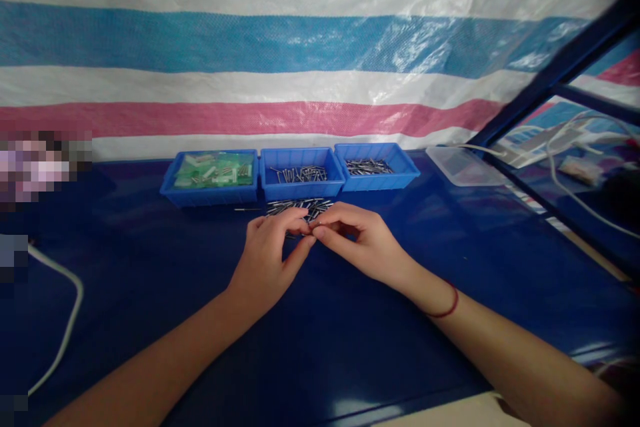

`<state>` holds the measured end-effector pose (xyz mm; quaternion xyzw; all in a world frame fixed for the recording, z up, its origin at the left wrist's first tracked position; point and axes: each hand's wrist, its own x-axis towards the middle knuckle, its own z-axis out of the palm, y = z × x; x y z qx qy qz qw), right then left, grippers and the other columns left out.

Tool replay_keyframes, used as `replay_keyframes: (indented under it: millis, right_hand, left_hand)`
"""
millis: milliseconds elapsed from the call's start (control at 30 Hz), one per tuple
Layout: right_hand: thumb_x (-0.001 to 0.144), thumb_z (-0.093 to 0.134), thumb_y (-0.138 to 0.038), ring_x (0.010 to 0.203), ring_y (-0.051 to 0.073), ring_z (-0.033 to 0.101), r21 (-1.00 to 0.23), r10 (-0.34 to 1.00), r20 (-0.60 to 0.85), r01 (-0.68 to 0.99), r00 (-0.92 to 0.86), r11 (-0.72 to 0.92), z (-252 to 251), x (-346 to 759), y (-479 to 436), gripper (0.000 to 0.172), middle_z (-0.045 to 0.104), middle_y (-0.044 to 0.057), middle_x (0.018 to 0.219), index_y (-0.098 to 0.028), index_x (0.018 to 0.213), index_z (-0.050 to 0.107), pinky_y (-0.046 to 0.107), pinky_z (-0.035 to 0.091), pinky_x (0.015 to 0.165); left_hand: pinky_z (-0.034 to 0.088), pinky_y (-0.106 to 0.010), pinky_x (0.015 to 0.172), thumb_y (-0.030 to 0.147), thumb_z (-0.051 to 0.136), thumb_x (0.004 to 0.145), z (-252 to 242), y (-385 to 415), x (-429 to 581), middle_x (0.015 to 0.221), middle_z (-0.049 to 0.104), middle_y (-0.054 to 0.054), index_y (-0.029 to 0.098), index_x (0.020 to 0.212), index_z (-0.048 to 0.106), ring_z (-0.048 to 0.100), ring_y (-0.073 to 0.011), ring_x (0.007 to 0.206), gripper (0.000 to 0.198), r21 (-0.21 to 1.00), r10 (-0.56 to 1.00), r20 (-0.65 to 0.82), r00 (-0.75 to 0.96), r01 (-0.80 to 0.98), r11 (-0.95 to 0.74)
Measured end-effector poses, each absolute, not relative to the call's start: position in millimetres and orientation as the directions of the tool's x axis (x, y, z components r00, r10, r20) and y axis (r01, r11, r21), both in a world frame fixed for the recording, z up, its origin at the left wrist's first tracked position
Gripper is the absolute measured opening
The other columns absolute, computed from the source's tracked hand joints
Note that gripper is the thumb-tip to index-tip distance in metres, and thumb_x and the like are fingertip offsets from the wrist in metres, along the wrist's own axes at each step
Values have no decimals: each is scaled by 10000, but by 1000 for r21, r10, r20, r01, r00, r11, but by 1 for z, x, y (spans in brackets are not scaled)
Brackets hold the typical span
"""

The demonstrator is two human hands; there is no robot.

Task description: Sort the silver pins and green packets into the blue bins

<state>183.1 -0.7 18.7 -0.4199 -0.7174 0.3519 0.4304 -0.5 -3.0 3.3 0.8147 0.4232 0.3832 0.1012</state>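
Pins (274, 208), slender and metallic, lie heaped on the table (300, 353) directly behind the grip, partly hidden by the fingers. The left hand (267, 243) and right hand (370, 240) meet in front of this heap, thumbs and forefingers drawn close together. Between them shows a small dark piece (311, 229), too small to identify from where I stand. The right grip is narrow and appears to pinch it; the left grip is narrow too, but whether it closes on the piece I cannot tell. One single pin (247, 209) lies to the left of the grip, apart from the heap. Farther beyond stand three blue bins: the left bin (215, 197), with green-wrapped parts, off to the grip's left; the middle bin (305, 191) straight behind; the right bin (385, 181) behind and to its right. The step in hand seems to be fine two-handed handling of the piece; the next move would call for steady fingertips, with the piece kept clear of the heap.
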Motion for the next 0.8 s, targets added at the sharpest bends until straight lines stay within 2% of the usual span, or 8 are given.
replay_keyframes:
  millis: [167,300,367,667,800]
  right_hand:
    - [864,598,-277,605,119,518,-816,876,384,336,-293,470,21,182,-3,104,634,32,760,-211,861,677,267,422,555]
    - [842,613,-215,613,119,520,-738,805,493,331,-331,588,22,183,-4,59,603,19,723,-211,869,666,269,444,570]
    - [836,610,-194,623,122,529,-712,786,513,341,-344,614,23,183,-5,64,599,17,722,-215,868,661,271,451,572]
    - [833,593,-181,603,112,523,-721,813,499,377,-299,582,21,186,-4,83,603,19,760,-218,882,649,259,446,544]
    - [845,582,-188,612,114,530,-688,800,509,410,-316,599,19,187,-1,82,613,26,778,-215,885,648,256,445,545]
  left_hand:
    - [437,-371,883,286,573,890,1,-1,-1,950,675,-15,235,1216,429,626,-194,950,360,520,788,512,343,606,-602]
    - [442,-385,865,285,545,906,2,0,-2,1034,627,-59,220,1015,550,585,-216,1010,128,486,782,457,424,617,-619]
    - [447,-384,862,266,532,911,3,1,-2,1044,608,-68,213,946,577,572,-217,1021,78,476,774,454,442,614,-630]
    - [465,-373,868,237,559,889,6,2,-3,991,593,-52,210,891,535,580,-198,986,36,533,764,544,346,561,-633]
    - [480,-360,862,231,577,877,8,1,-3,983,595,-48,212,892,525,592,-189,965,57,547,760,567,318,544,-636]
